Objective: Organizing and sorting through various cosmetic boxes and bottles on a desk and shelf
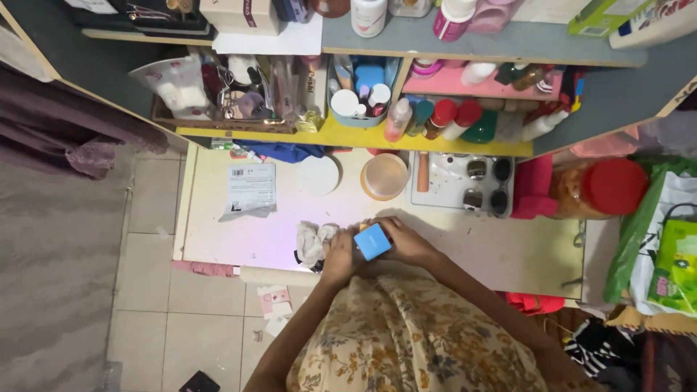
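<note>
A small blue box (373, 242) sits gripped between both hands at the near edge of the pale surface (501, 250): the left hand (341, 255) clasps its left side, the right hand (406, 243) its right. A crumpled white cloth (314, 243) lies just beside the left hand. Farther back stand a round tan container (384, 176) and a paint-stained tray (454, 178). Crowded shelves (363, 138) rise behind; tiled floor (149, 283) lies left.
</note>
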